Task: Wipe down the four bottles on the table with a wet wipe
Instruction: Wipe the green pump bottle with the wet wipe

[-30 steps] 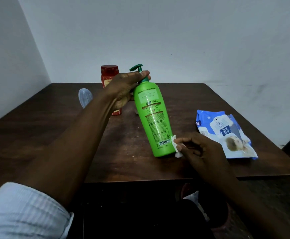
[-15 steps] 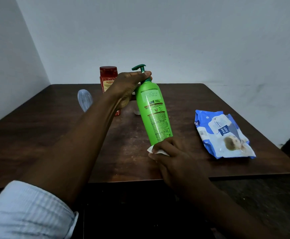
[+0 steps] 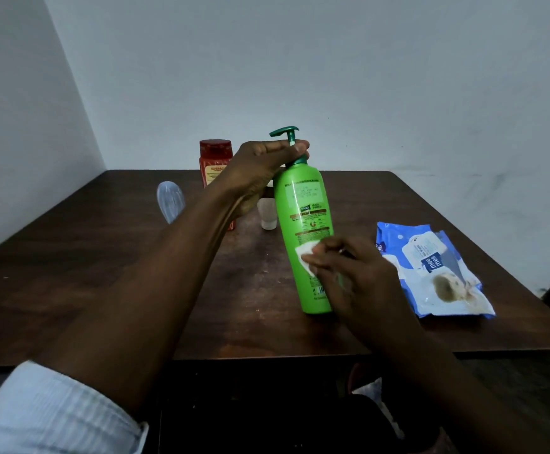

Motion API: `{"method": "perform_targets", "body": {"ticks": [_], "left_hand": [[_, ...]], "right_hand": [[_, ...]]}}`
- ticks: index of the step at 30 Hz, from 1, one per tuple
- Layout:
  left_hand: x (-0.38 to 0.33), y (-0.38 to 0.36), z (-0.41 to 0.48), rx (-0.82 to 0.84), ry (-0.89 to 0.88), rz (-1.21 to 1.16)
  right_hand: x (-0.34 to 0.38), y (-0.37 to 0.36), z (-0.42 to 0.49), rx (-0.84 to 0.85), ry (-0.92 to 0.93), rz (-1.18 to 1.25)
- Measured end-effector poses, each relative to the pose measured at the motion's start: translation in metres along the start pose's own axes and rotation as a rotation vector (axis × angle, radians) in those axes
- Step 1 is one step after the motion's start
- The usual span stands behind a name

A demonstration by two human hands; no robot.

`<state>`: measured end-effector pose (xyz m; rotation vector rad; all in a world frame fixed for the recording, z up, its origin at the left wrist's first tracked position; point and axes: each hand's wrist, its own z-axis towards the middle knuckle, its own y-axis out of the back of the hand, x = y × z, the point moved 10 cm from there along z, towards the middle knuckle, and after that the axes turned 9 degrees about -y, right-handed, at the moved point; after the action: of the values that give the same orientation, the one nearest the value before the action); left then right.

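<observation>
A tall green pump bottle (image 3: pixel 303 208) stands tilted on the dark wooden table (image 3: pixel 103 290). My left hand (image 3: pixel 260 168) grips its neck just under the dark green pump. My right hand (image 3: pixel 342 276) presses a white wet wipe (image 3: pixel 306 257) against the lower front of the bottle. Behind my left arm stands a red bottle (image 3: pixel 213 162), partly hidden. A clear bottle (image 3: pixel 170 201) sits to the left of it. A small pale bottle (image 3: pixel 267 214) stands just behind the green one.
A blue and white pack of wet wipes (image 3: pixel 430 270) lies flat on the right side of the table. The table fits into a corner of pale walls. Its front edge runs just below my hands.
My right hand with the wipe has moved from the bottle's base up onto its lower front. The left hand keeps its hold on the neck.
</observation>
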<state>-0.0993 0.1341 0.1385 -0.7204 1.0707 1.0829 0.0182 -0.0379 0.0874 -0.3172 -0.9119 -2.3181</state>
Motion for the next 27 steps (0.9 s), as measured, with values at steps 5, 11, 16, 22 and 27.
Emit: {"method": "perform_targets", "body": {"ticks": [5,11,16,22,27], "left_hand": [[-0.009,-0.011,-0.001,0.022,-0.022,0.036],[-0.012,-0.013,-0.003,0.029,-0.043,-0.007],[-0.006,-0.006,-0.001,0.019,-0.027,-0.007],[0.003,0.006,-0.005,-0.054,0.009,-0.018],[0.009,0.014,-0.007,-0.133,-0.011,-0.006]], "right_hand": [[0.017,0.008,0.063,-0.049,0.072,0.023],[0.017,0.015,0.114,-0.084,0.073,0.066],[0.008,0.014,0.107,-0.063,0.032,0.125],[-0.022,0.007,0.061,0.019,-0.143,0.177],[-0.03,0.009,0.004,0.067,-0.224,0.177]]}}
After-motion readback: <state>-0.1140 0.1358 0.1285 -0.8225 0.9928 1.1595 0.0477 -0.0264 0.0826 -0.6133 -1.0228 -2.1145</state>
